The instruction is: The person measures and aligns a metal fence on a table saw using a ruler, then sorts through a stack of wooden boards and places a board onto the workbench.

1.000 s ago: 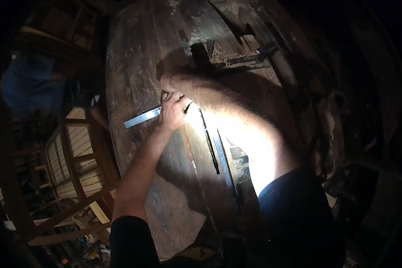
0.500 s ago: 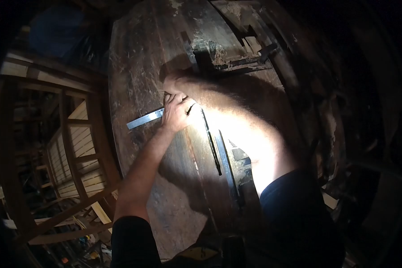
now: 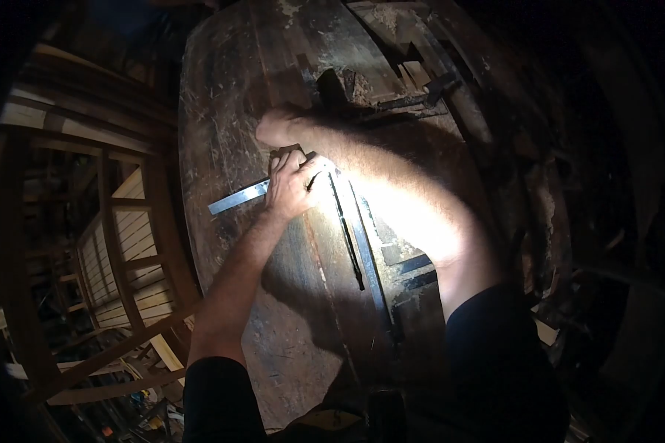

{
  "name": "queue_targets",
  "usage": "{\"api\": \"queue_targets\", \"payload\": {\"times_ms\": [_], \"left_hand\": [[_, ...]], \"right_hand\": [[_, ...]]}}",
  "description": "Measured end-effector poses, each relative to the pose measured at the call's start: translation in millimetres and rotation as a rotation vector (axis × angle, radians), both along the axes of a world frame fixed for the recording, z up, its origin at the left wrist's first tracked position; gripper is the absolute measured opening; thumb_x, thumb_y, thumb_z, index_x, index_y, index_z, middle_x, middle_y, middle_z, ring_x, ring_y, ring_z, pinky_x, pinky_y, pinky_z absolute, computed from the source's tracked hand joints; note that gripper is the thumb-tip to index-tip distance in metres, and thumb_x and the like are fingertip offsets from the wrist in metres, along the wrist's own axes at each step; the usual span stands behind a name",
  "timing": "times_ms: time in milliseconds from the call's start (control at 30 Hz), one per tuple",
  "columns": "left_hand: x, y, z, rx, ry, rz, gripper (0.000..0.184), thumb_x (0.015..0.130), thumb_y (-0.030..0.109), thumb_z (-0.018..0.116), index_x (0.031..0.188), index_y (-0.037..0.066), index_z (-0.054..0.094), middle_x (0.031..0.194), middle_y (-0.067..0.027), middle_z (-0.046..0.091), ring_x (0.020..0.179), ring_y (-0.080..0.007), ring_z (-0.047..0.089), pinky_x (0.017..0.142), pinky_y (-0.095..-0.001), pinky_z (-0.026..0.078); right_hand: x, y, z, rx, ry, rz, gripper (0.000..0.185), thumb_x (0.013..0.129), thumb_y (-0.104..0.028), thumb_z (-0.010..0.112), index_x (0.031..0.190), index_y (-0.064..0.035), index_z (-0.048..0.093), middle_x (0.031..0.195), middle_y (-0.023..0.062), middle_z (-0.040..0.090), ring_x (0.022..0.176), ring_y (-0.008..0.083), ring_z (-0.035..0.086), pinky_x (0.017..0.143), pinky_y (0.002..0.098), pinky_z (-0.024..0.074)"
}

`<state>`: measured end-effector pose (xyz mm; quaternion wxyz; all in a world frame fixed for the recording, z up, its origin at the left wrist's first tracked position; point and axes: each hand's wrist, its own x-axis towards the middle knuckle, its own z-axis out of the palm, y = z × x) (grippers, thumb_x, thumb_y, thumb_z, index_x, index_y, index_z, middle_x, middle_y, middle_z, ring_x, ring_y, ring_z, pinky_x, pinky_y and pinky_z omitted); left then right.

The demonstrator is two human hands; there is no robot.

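My left hand (image 3: 290, 186) presses down on the bench with curled fingers, over a flat metal strip (image 3: 238, 197). One end of that strip sticks out to the left; the rest is hidden under the palm. A dark block edge (image 3: 294, 150) shows just beyond the fingertips. Reaching across from the right, my right hand (image 3: 278, 127) is closed slightly beyond the left one, and whatever it holds is out of sight. A thin dark rod (image 3: 349, 240) lies below the hands. Beside it runs a long metal bar (image 3: 370, 269). Glare washes out my right forearm and the area beneath it.
The worn wooden bench (image 3: 292, 362) carries dark tools (image 3: 414, 103) and shavings at the far right. Dark flat pieces (image 3: 412, 267) lie under my right forearm. Left of the bench stands a wooden frame (image 3: 122, 244) with slatted panels.
My right hand has shifted a little away and to the left, opening a gap to the left hand. The right elbow has swung right. My left hand and the metal strip have barely moved.
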<state>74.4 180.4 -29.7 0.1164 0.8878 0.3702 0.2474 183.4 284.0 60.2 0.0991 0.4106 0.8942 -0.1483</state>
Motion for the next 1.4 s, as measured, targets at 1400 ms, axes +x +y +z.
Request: {"api": "queue_targets", "payload": {"times_ms": [1400], "left_hand": [[-0.9,0.9,1.6,0.093,0.020,-0.005,0.024,0.084,0.028,0.072,0.105,0.018,0.076,0.093,-0.0109,0.057,0.095,-0.0318,0.059,0.087,-0.0479,0.044]], "right_hand": [[-8.9,26.3,-30.2,0.267,0.154,-0.067,0.018,0.086,-0.011,0.062,0.089,-0.0033,0.078,0.096,0.0153,0.078,0.091,0.0318,0.076,0.078,0.0451,0.0621]]}}
